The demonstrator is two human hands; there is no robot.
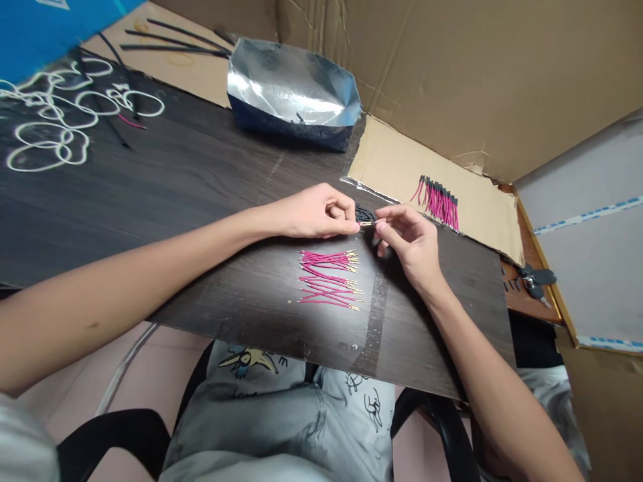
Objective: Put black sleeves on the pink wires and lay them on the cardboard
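No label, brand or full word is reading clearly; small dark lettering (238, 394) is showing on the grey trousers (251, 428), under a yellow printed figure (246, 365) (maybe starting w/ "Lo", rest too blurry), & a dark squiggle (282, 361) is sitting beside that fig., poss. a letter; top left of view, a white mark (53, 3) is showing on the blue surface (55, 37), running off the edge, unreadable
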